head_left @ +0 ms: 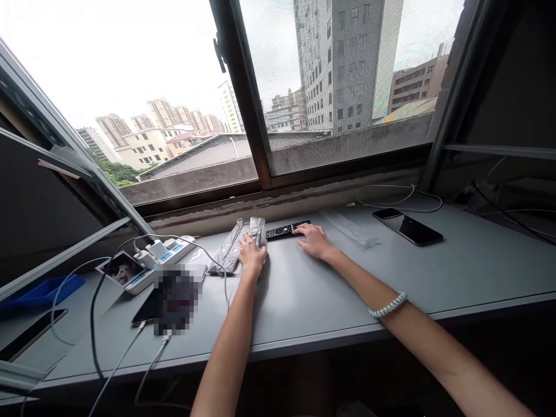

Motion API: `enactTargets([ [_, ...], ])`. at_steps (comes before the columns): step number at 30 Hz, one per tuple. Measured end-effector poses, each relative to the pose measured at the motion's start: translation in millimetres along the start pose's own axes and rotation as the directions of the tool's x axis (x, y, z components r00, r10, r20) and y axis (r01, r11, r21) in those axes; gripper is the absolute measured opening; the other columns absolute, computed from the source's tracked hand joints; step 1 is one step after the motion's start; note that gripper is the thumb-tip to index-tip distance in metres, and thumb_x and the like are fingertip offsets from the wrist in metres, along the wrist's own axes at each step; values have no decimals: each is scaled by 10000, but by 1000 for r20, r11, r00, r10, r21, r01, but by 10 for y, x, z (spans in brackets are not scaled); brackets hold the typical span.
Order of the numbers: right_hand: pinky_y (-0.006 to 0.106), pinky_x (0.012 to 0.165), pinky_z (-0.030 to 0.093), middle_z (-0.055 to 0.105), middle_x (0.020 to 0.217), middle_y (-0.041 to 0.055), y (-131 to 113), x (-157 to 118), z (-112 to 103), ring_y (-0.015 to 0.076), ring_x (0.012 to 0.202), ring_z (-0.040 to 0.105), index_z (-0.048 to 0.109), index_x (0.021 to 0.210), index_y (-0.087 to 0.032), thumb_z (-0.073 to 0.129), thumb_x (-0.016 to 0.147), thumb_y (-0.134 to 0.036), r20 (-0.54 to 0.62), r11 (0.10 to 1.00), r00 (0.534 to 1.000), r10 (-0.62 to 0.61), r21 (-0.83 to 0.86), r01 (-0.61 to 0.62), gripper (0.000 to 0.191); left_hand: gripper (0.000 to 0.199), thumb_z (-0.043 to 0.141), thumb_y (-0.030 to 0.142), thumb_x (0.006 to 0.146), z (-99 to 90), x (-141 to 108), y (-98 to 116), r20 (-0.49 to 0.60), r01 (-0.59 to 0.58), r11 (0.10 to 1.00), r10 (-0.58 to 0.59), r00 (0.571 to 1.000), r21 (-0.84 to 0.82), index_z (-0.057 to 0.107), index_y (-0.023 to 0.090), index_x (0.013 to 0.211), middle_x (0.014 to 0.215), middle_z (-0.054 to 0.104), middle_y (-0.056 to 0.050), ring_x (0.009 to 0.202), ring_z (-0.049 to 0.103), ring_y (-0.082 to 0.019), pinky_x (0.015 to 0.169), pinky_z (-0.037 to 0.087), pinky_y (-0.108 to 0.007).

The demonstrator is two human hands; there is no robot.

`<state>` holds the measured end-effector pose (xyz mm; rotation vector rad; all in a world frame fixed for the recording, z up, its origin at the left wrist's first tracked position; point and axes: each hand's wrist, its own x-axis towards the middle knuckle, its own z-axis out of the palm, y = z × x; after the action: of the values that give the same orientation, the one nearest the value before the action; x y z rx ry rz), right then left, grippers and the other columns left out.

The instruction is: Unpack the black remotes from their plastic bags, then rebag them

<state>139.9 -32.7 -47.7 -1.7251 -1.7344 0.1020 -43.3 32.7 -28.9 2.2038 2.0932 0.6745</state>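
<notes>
A black remote control (279, 232) lies flat on the grey desk (304, 301), near the window side. My right hand (317, 241) is at its right end, fingers curled over the top and thumb along the near edge. To the left, my left hand (252, 255) closes over a remote control in a clear plastic bag (257, 225); its fingers cover most of it. Another bagged remote (226, 253) lies just left of that hand. An unfilled clear plastic bag (353, 230) is spread flat to the right of my right hand.
A black phone (407, 226) and a white cable (399, 204) lie at the right. On the left are a power strip (163, 258) with plugs, a tablet-like device (145, 307) partly blurred, a photo (122, 269) and several cables. Metal frame posts flank the window.
</notes>
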Motion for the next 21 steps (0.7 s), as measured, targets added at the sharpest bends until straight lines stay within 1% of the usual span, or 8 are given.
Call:
enactTargets([
  [3,403,950,328,636,1071,53,-23,27,-42,212,1040,540,619,1052,-219,475,830,-174,-100,998,995,20,68,-14,268,615,530,182,742,-72,-18,43,-97,-101,994,96,991,-41,279,144,1302,1208,484,-156,936,589,-272,705,470,-337],
  [5,383,913,366,653,1004,42,-33,56,-67,203,971,572,608,1053,-220,464,840,-204,-182,985,982,56,173,-24,258,559,509,153,745,-111,-44,93,-122,-204,979,198,973,-32,315,173,1268,1170,505,-120,904,594,-251,668,470,-322],
  [7,348,844,420,657,957,37,-35,89,-92,189,878,598,595,1070,-214,451,849,-252,-253,948,961,112,316,-27,266,481,502,139,739,-124,-81,149,-100,-296,955,295,950,2,375,212,1197,1131,516,-82,874,595,-236,646,467,-313],
  [10,303,722,476,653,932,47,-14,136,-128,181,786,609,583,1084,-200,430,852,-319,-316,864,927,202,503,-16,303,423,511,125,719,-97,-140,210,-46,-384,921,387,921,58,420,244,1115,1109,506,-50,860,591,-226,627,459,-299],
  [12,295,696,489,651,949,58,15,160,-149,181,771,610,606,1039,-196,432,837,-336,-323,826,913,248,564,-25,302,410,511,123,724,-66,-166,225,-26,-418,905,421,907,78,423,249,1103,1108,497,-45,863,587,-222,623,455,-294],
  [16,309,740,486,658,958,73,101,186,-157,187,781,609,677,838,-186,480,777,-335,-272,820,905,327,557,-129,255,398,515,135,745,-25,-185,214,4,-451,889,452,892,75,413,249,1113,1101,493,-40,867,580,-210,638,447,-290],
  [18,314,740,483,672,910,69,153,191,-140,196,787,609,688,832,-183,506,753,-356,-240,802,899,367,571,-175,264,381,529,170,760,-15,-190,205,15,-466,883,466,885,63,412,254,1113,1094,495,-33,886,574,-209,637,444,-284],
  [21,316,736,479,689,845,60,229,193,-100,209,810,610,696,833,-176,521,736,-399,-199,751,895,399,631,-195,299,370,574,245,775,0,-204,196,26,-499,866,498,867,40,421,268,1111,1105,486,-19,906,567,-201,634,440,-269],
])
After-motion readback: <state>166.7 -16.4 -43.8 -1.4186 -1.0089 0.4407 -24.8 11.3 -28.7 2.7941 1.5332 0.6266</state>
